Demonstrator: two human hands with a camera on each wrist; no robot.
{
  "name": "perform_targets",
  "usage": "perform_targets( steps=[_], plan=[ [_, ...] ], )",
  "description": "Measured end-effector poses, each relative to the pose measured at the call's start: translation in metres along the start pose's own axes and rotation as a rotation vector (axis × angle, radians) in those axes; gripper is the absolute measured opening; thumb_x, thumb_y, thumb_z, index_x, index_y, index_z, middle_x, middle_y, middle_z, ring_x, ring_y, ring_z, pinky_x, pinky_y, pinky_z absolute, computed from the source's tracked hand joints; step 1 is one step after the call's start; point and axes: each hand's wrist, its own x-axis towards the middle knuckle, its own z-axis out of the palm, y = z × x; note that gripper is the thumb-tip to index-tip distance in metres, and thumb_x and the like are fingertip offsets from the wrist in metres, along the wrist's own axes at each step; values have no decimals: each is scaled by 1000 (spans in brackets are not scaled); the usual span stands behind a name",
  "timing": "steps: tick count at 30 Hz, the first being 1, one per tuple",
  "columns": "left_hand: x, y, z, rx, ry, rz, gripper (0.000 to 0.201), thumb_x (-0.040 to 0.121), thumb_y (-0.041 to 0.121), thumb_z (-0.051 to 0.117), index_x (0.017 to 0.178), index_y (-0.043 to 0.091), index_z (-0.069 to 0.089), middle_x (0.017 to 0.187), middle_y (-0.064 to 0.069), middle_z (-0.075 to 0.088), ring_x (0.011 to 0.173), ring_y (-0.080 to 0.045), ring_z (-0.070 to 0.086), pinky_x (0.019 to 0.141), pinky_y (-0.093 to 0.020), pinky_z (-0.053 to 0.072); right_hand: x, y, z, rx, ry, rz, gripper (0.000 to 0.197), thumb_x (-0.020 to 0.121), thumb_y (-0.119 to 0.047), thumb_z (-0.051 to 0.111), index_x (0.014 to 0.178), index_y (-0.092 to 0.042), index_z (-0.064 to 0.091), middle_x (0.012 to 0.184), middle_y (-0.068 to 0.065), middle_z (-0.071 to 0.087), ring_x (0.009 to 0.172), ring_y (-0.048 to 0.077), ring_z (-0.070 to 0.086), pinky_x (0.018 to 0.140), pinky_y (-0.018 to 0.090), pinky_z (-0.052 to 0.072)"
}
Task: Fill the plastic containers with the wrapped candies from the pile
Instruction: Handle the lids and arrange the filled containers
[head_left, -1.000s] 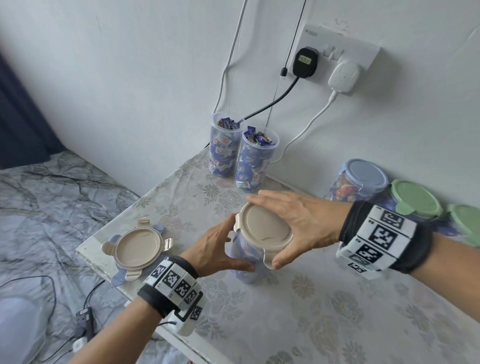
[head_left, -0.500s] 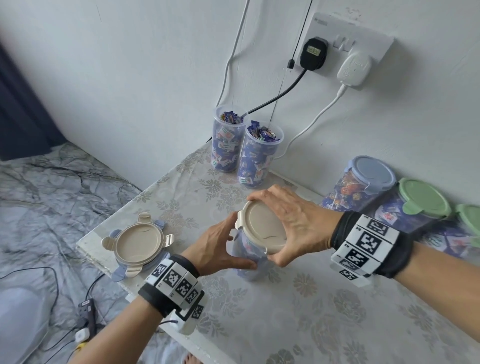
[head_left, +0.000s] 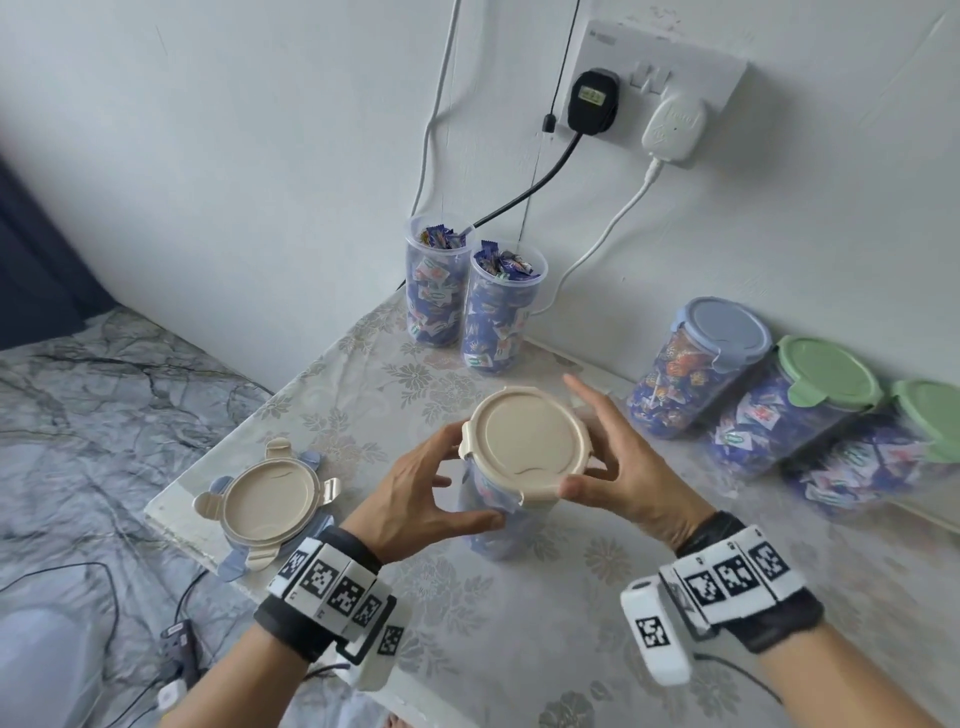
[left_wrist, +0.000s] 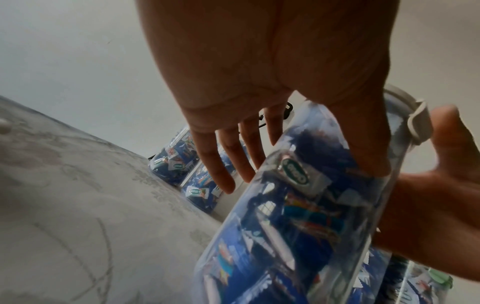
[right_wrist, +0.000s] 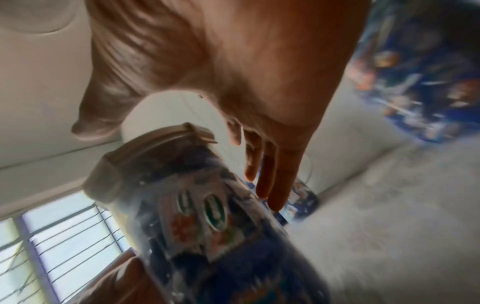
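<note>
1. Left hand (head_left: 415, 499) grips a candy-packed container (head_left: 491, 525), lid (head_left: 524, 447) on, at the desk's (head_left: 519, 649) middle; right hand (head_left: 623, 467), relaxed, touches the lid.
2. Every visible container is full; two open containers (head_left: 496, 327) stand at the back edge; no pile shows.

Two bare hands, banded wrists

Left hand (head_left: 415, 493) at seven o'clock, right hand (head_left: 623, 478) at five — each wrist wears a black band (head_left: 291, 629) topped with white checkered-code tiles (head_left: 727, 577) and a white camera box (head_left: 654, 639).

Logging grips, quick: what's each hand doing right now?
Left hand: holds the candy-filled container below its lid.
Right hand: open, thumb at the beige lid.
</note>
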Motion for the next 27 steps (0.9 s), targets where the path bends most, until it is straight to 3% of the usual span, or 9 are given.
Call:
perform_targets(
  steps=[2, 4, 8, 11, 15, 17, 21, 25, 27],
  plan=[
    [0, -3, -1, 0, -25, -29, 86, 68, 58, 79, 139, 47, 33, 133, 24, 50, 121, 6, 49, 89, -19, 52, -9, 22, 4, 71, 35, 39, 106, 57, -55, 88, 144, -31, 34, 134, -4, 59, 127, 14, 53, 101, 34, 46],
    [2, -6, -1, 11, -70, -80, 85, 64, 65, 76, 133, 56, 29, 129, 28, 50, 118, 8, 50, 86, -14, 51, -15, 38, 13, 42, -6, 87, 91, 64, -42, 88, 141, -33, 40, 136, -7, 57, 129, 14, 52, 104, 43, 47],
    [5, -14, 1, -11, -140, -172, 86, 51, 75, 78, 124, 55, 37, 121, 32, 52, 113, 9, 52, 85, -16, 52, -11, 57, 32, 11, -23, 163, 86, 74, -17, 84, 139, -42, 35, 131, -23, 56, 126, 7, 50, 92, 25, 51],
    [6, -17, 3, -67, -136, -194, 92, 48, 74, 81, 128, 46, 44, 122, 26, 58, 114, 7, 55, 84, -23, 56, -7, 63, 43, 21, 31, 176, 87, 73, -17, 85, 140, -40, 35, 133, -19, 55, 124, 5, 51, 89, 20, 49],
    [7, -10, 17, -155, -120, -191, 74, 63, 32, 92, 127, 24, 57, 115, 15, 68, 113, -1, 60, 79, -25, 59, -18, 60, 42, 20, 103, 175, 81, 72, -14, 83, 137, -35, 38, 127, -19, 57, 116, -2, 54, 86, 12, 46],
    [11, -4, 30, -163, -142, -183, 67, 64, 24, 92, 123, 20, 60, 111, 15, 70, 110, -4, 63, 78, -25, 59, -31, 61, 32, 20, 128, 176, 78, 74, -12, 83, 136, -34, 41, 125, -20, 58, 114, -5, 54, 85, 9, 45],
    [27, 16, 70, -182, -219, -141, 70, 62, 34, 92, 123, 24, 59, 112, 21, 69, 112, -3, 62, 79, -26, 59, -70, 67, 1, 17, 219, 179, 75, 72, -15, 85, 133, -33, 44, 123, -19, 61, 116, -2, 55, 91, 16, 47],
    [50, 43, 129, -270, -283, -116, 88, 58, 38, 92, 133, 24, 48, 122, 6, 69, 117, -7, 61, 85, -36, 59, -116, 77, -45, 0, 351, 174, 74, 68, -24, 88, 130, -33, 48, 123, -16, 63, 116, 3, 58, 101, 30, 48],
    [62, 55, 166, -315, -300, -111, 87, 58, 36, 92, 130, 22, 47, 122, 1, 69, 118, -10, 62, 87, -40, 58, -141, 82, -72, 0, 409, 175, 75, 65, -31, 88, 129, -34, 49, 124, -15, 63, 116, 5, 58, 102, 32, 47]
  ],
)
